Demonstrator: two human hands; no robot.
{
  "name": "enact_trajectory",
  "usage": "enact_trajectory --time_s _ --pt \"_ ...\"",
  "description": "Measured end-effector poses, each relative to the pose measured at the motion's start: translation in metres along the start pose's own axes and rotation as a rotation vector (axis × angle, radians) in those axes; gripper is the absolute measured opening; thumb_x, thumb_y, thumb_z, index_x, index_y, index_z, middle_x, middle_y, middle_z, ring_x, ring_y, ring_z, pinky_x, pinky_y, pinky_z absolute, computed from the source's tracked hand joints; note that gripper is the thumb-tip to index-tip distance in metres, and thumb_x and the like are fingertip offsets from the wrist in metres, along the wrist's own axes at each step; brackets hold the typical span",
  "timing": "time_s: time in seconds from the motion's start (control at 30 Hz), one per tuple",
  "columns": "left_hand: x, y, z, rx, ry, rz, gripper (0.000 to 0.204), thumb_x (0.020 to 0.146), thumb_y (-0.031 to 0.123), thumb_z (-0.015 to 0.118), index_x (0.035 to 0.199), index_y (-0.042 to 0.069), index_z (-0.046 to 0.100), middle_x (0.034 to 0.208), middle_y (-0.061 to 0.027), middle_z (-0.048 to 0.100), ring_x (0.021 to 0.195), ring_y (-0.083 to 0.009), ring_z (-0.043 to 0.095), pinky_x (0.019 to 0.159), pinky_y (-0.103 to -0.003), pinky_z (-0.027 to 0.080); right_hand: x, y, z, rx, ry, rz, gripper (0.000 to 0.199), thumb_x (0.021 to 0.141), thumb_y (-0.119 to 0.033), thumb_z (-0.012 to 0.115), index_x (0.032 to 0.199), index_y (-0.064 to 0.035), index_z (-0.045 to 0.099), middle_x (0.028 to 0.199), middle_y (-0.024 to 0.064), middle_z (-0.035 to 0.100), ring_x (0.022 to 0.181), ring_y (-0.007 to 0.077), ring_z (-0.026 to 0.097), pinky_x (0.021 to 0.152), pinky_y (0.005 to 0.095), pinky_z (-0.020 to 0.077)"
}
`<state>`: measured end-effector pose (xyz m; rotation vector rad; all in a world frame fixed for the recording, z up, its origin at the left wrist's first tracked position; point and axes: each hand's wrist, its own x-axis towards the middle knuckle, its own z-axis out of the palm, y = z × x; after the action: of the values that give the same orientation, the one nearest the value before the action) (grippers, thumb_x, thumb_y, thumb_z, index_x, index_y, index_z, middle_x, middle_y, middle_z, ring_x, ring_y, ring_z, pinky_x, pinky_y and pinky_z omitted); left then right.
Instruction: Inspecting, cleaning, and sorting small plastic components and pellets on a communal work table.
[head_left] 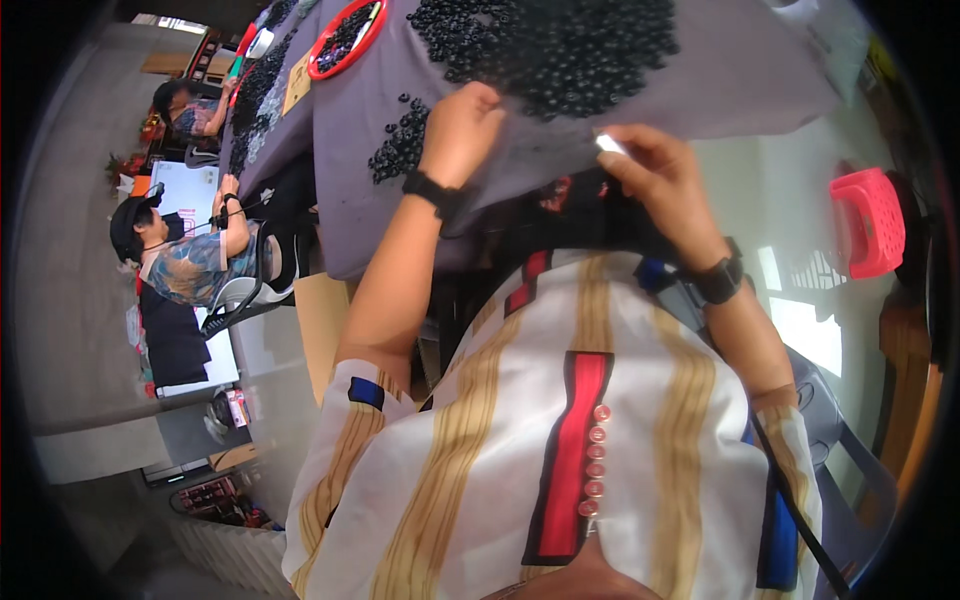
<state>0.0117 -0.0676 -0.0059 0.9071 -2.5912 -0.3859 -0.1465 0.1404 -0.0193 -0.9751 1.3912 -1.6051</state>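
My left hand (466,132) is over the cloth-covered table, its fingers curled together. Whatever it may hold is hidden. A small heap of round black pieces (398,150) lies just to the left of that hand, and a much larger pile of the same pieces (590,60) spreads beyond it. Near the table's front edge, my right hand (655,170) pinches a small bright white piece (610,145) between thumb and fingers. The piece is too small and overexposed to tell its kind.
A grey-purple cloth (350,210) covers the table. On it stands a red-rimmed round tray (348,38) with dark pieces. Two people work further left; the nearer one (200,255) sits on a chair. A pink plastic stool (868,222) stands on the floor at right.
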Motion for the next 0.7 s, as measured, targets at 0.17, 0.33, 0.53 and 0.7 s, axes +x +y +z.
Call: enact_trajectory --time_s 0.17,0.33,0.53,0.7 --pt "-0.038 0.028 -0.011 -1.276 -0.218 -0.372 0.018 0.091 0.010 0.054 0.105 -0.001 0.060 0.089 -0.0054 0.063 0.074 -0.0125 0.060 0.072 -0.027 0.051 -0.002 -0.001 0.007 0.062 -0.041 -0.060 0.023 0.086 -0.008 0.063 0.109 -0.0017 0.062 0.088 -0.0006 0.063 0.075 0.0047 0.054 0.064 0.0185 0.0435" --pt "-0.054 0.057 0.001 -1.830 -0.326 -0.523 0.019 0.092 0.012 0.053 0.104 -0.001 0.061 0.091 -0.0075 0.062 0.076 -0.0152 0.057 0.072 -0.033 0.051 -0.006 -0.007 0.008 0.088 -0.106 -0.130 0.032 0.083 -0.003 0.064 0.115 -0.0019 0.059 0.092 0.0000 0.060 0.083 0.0064 0.055 0.073 0.0202 0.0457" --pt "-0.055 0.066 0.006 -1.844 -0.318 -0.475 0.019 0.092 0.013 0.055 0.104 -0.001 0.060 0.089 -0.0072 0.062 0.073 -0.0143 0.056 0.068 -0.031 0.051 -0.008 -0.012 0.008 0.136 -0.160 -0.139 0.040 0.082 0.002 0.064 0.121 -0.0040 0.056 0.093 -0.0007 0.053 0.090 0.0084 0.055 0.081 0.0218 0.0458" --pt "-0.056 0.070 0.006 -1.797 -0.307 -0.480 0.019 0.091 0.013 0.055 0.104 0.000 0.060 0.087 -0.0071 0.062 0.070 -0.0134 0.057 0.063 -0.029 0.051 -0.009 -0.011 0.009 0.127 -0.157 -0.137 0.041 0.081 0.003 0.065 0.121 -0.0038 0.055 0.094 -0.0006 0.052 0.090 0.0089 0.055 0.082 0.0221 0.0461"
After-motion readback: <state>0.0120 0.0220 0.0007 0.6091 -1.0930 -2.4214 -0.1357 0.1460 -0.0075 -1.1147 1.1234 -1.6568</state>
